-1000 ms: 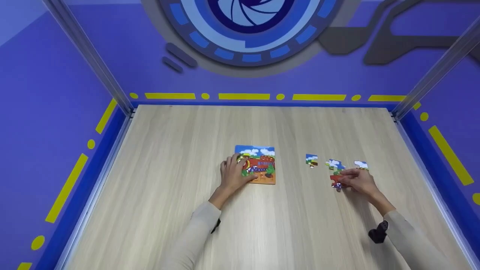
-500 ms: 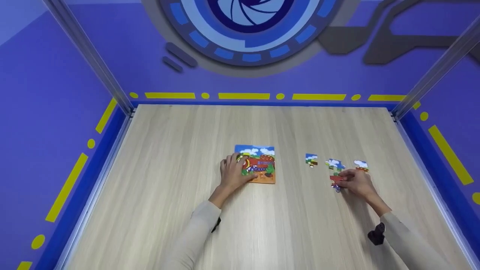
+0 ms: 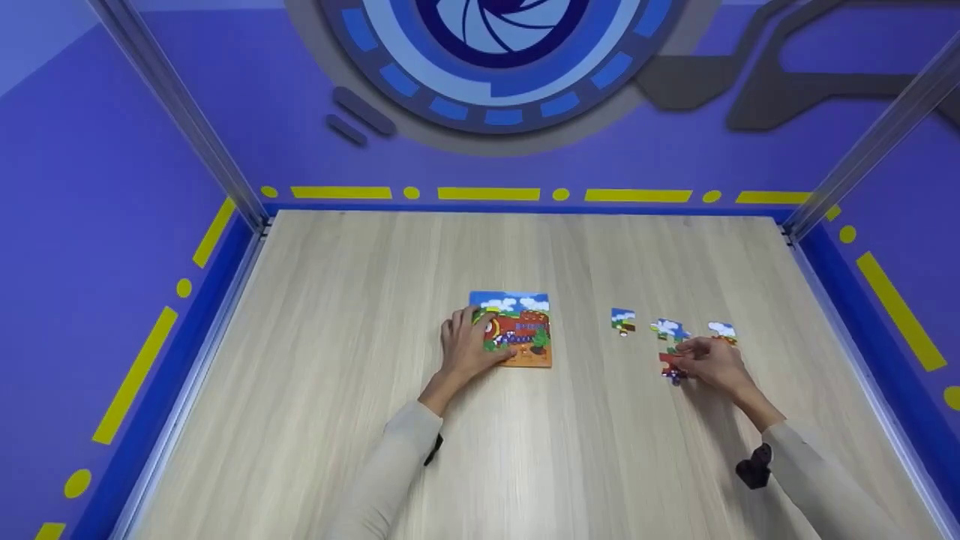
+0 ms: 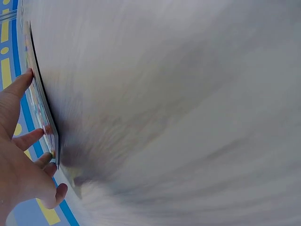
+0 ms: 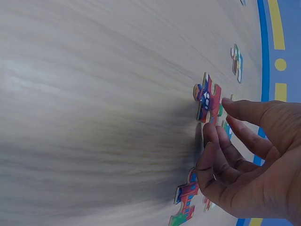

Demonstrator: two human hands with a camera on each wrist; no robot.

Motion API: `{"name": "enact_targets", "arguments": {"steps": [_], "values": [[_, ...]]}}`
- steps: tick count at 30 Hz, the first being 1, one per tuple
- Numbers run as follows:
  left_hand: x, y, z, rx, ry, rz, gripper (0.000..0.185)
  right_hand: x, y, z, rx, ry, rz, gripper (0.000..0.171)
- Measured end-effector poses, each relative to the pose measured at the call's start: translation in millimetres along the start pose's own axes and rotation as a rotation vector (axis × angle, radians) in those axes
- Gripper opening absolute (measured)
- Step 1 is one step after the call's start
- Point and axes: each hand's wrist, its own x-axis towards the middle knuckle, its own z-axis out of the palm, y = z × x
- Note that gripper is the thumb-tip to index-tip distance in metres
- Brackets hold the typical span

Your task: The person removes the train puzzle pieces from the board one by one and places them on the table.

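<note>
My left hand (image 3: 465,349) rests over the left side of a square jigsaw puzzle (image 3: 531,354), which shows a red train, clouds and orange ground. In the left wrist view, the thumb and spread fingers (image 4: 29,139) touch its face and edge. On the right, my right hand (image 3: 716,366) pinches a red and blue jigsaw piece (image 5: 205,101) between thumb and fingertips. Just beyond it lies a piece with sky and greenery (image 3: 670,328). In the right wrist view, a red piece with blue windows (image 5: 187,197) lies below the curled fingers; the hand hides it from the head view.
A loose piece with sky and greenery (image 3: 622,319) lies between the puzzle and my right hand. Another, with a white cloud (image 3: 722,328), is behind that hand. Blue walls (image 3: 495,169) border the wooden tabletop (image 3: 360,300) at the back and sides.
My right hand has shifted slightly to the left and adjusted its fingers at the red and blue piece. My left hand has stayed on the puzzle.
</note>
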Motion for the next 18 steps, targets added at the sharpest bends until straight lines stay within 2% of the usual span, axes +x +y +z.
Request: {"name": "enact_targets", "arguments": {"steps": [7,11,18], "values": [[-0.5,-0.6,-0.3,-0.013,0.002,-0.003,0.078,9.5,-16.6,2.9,0.018,-0.028,0.019,0.032],[-0.6,-0.8,-2.2,-0.023,-0.002,-0.002,0.077,16.5,-27.1,10.5,0.095,-0.085,0.024,0.031],[0.8,-9.7,-12.3,-0.018,-0.012,0.006,0.077,28.3,-49.7,35.4,0.188,-0.148,-0.041,0.027]]}}
